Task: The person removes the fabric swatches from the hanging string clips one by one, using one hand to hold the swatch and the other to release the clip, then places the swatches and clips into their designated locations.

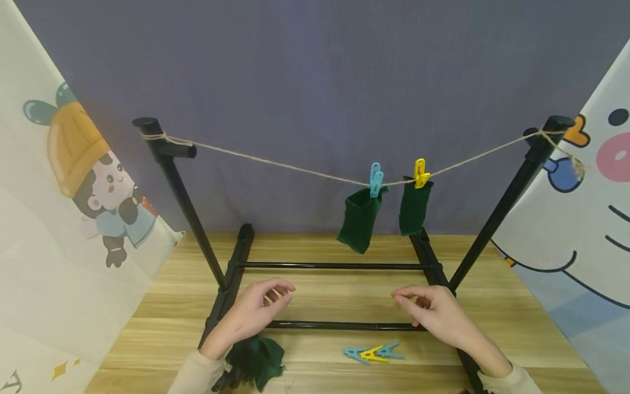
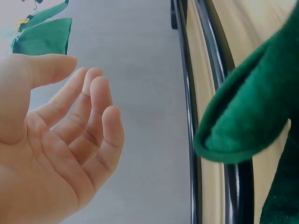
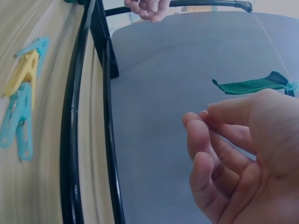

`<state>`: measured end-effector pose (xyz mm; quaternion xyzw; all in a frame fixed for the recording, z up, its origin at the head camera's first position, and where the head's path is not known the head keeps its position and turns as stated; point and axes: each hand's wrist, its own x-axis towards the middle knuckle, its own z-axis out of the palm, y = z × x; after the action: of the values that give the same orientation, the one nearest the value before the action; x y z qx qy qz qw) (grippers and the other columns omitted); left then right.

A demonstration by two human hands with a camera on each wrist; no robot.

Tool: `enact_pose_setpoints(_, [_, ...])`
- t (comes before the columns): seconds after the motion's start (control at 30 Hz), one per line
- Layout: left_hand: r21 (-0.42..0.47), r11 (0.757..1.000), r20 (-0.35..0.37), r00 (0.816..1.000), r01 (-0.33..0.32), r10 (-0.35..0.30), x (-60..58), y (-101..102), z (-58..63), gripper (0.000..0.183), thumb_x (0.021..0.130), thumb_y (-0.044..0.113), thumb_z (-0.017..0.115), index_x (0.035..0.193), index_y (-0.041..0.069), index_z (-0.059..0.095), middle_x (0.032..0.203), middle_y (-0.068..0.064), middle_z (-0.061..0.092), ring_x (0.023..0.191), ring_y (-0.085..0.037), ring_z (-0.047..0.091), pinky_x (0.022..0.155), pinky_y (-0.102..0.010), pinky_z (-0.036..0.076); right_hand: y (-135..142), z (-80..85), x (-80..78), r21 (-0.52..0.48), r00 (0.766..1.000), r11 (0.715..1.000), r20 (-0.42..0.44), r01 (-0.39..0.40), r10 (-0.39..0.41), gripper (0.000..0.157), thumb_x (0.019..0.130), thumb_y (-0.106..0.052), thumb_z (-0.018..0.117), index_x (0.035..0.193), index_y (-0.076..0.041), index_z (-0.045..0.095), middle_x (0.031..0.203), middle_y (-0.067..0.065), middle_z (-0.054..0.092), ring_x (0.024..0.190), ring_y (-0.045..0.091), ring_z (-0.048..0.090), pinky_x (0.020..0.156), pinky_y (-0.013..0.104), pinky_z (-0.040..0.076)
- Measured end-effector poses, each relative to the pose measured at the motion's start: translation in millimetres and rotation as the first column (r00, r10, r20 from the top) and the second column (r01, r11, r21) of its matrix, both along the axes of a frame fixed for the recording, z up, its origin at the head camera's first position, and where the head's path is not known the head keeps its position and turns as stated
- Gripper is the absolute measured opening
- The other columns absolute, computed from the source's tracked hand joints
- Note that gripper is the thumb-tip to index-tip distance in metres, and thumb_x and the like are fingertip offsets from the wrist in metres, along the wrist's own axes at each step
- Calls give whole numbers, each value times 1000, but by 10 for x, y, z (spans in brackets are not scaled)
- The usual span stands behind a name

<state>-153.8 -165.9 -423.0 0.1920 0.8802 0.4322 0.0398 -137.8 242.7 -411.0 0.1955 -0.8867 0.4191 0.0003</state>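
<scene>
My left hand hovers over the left side of the black frame, fingers loosely curved with nothing in them. Over the frame's right side, my right hand is also loosely curled around nothing. On the sagging string hang two dark green cloth pieces, the left one pinned by a blue clothespin, the right one by a yellow clothespin. Below my left wrist lies a crumpled green cloth, partly hidden by the sleeve. Several blue and yellow clothespins lie together near the front.
Two slanted black posts, the left post and the right post, carry the string. Black crossbars run low across the wooden table. A grey-blue curtain stands behind, with cartoon-printed panels at both sides.
</scene>
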Motion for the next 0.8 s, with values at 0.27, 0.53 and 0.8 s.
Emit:
enact_pose_setpoints(0.27, [11, 1000, -7, 1000, -1, 1, 21, 45, 7, 18, 108, 28, 65, 123, 24, 73, 106, 9, 72, 94, -8, 67, 82, -26, 56, -87, 120, -2, -3, 997, 997, -17, 72, -72, 20, 105, -24, 70, 118, -14, 81, 73, -9, 72, 53, 7, 59, 46, 26, 44])
enact_pose_setpoints(0.53, [27, 1000, -5, 1000, 11, -11, 3, 100, 7, 18, 108, 27, 64, 123, 24, 73, 107, 9, 72, 95, -9, 67, 82, -26, 56, -170, 162, -10, -144, 980, 982, -140, 119, -140, 17, 104, -13, 70, 116, -15, 81, 90, -5, 77, 53, 9, 59, 48, 29, 48])
enact_pose_setpoints(0.8, [37, 999, -3, 1000, 30, -30, -62, 185, 56, 22, 109, 34, 63, 125, 23, 74, 109, 8, 71, 96, -9, 66, 81, -26, 56, -260, 338, -103, -234, 955, 965, -239, 119, -176, 17, 104, -8, 68, 116, -12, 80, 93, -11, 79, 53, 14, 60, 49, 28, 49])
